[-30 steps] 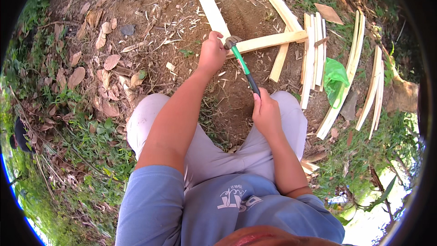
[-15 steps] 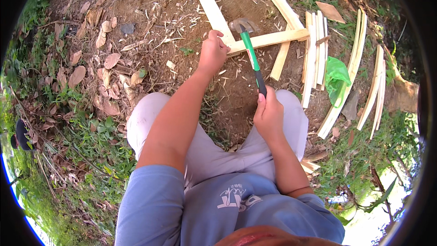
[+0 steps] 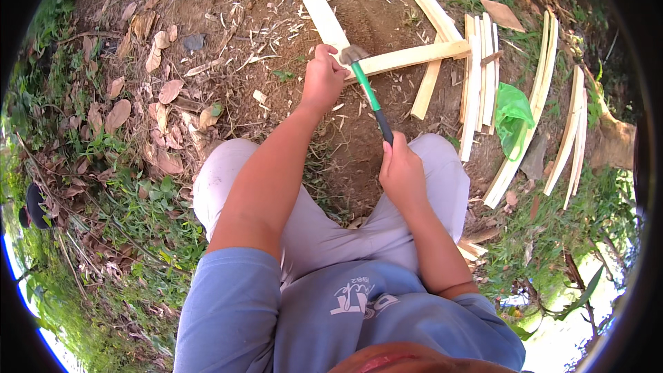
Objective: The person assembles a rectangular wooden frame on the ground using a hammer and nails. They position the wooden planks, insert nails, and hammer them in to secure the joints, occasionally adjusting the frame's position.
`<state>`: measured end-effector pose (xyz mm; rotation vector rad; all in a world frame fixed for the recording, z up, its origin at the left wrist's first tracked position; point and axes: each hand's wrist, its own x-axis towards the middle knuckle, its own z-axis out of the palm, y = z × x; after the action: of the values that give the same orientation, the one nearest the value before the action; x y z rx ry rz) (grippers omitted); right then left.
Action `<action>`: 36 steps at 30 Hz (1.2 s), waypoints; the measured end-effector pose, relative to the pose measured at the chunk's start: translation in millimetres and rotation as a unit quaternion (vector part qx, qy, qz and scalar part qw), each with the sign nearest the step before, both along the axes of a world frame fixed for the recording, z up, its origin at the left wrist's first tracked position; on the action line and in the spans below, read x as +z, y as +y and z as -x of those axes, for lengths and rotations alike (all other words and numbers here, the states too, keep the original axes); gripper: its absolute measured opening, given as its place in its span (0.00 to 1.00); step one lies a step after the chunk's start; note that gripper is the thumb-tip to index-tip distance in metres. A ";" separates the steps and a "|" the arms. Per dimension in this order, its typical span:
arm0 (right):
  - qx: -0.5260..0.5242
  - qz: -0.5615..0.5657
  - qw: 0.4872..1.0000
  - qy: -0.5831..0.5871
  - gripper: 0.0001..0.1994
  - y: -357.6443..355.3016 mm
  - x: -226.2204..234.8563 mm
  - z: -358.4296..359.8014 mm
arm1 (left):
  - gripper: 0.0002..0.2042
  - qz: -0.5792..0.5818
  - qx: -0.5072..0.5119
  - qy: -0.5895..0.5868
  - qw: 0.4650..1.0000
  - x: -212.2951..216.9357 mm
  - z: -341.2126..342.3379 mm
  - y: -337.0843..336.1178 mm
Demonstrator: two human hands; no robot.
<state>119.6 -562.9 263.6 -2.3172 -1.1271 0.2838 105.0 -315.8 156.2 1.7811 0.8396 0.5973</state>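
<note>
My right hand (image 3: 402, 174) grips the dark end of a claw hammer (image 3: 367, 88) with a green handle. The hammer's metal head is over the corner where a long pale wooden strip (image 3: 314, 3) meets a wooden crosspiece (image 3: 411, 59); whether it touches the wood I cannot tell. At that same corner, just left of the hammer head, my left hand (image 3: 322, 81) is closed with its fingertips pinched together. Whatever they may hold is too small or hidden to see. Another long strip (image 3: 425, 3) reaches the crosspiece's right end, and a shorter piece (image 3: 427, 90) passes beneath the crosspiece.
Several loose wooden strips (image 3: 471, 97) lie at the right, with a green plastic bag (image 3: 512, 117) on a longer pair. Further right are more strips (image 3: 566, 131) and a tree root (image 3: 611, 138). Dry leaves (image 3: 117, 116) and wood shavings cover the soil at the left.
The hammer has moved left and slightly down, its head now nearer my left fingertips. My right hand has shifted a little left with it; my left hand stays in place.
</note>
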 end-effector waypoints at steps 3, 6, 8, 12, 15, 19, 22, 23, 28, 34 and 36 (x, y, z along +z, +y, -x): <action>0.003 0.009 1.000 0.000 0.11 0.7 -6.1 -4.5 | 0.24 -0.013 -0.001 0.003 1.000 -3.6 -2.1 4.4; -0.009 -0.057 0.998 0.007 0.11 -1.3 7.7 5.6 | 0.23 -0.003 -0.008 0.000 1.000 -4.8 0.6 2.1; -0.007 -0.063 0.998 -0.010 0.11 -4.9 6.1 4.7 | 0.23 0.017 -0.009 0.001 1.000 0.7 -0.8 0.4; 0.002 0.076 0.997 0.002 0.11 -3.4 -8.6 -3.3 | 0.21 -0.003 -0.004 0.037 0.999 0.6 -1.5 5.3; -0.024 0.003 0.999 0.024 0.10 -4.4 -0.7 2.4 | 0.17 0.014 -0.026 0.001 1.000 3.1 1.2 3.5; -0.046 -0.067 0.995 0.053 0.09 -8.0 -1.5 -2.6 | 0.15 0.025 -0.042 -0.007 0.999 -2.6 5.7 5.3; -0.044 -0.060 0.996 0.058 0.08 -8.8 -1.9 -8.4 | 0.12 -0.024 -0.037 -0.033 0.998 -10.2 9.9 5.9; -0.042 -0.051 0.996 0.060 0.08 -8.6 -1.7 -8.7 | 0.11 -0.060 -0.039 -0.041 0.997 -13.8 11.0 6.2; -0.014 0.017 0.999 0.040 0.09 -9.8 -4.5 -8.4 | 0.07 -0.025 -0.037 -0.029 0.999 -22.8 2.6 6.7; 0.000 0.024 1.000 -0.004 0.09 -6.2 -8.3 1.3 | 0.06 -0.092 -0.009 -0.018 0.996 -38.8 -3.8 1.2; -0.006 0.037 0.999 -0.007 0.09 -6.4 -11.2 0.4 | 0.06 -0.092 -0.003 -0.024 0.995 -40.5 -2.6 3.0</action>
<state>119.2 -569.3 252.4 -2.3920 -1.1268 0.3107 107.6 -312.9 115.7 1.9264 0.7672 0.7301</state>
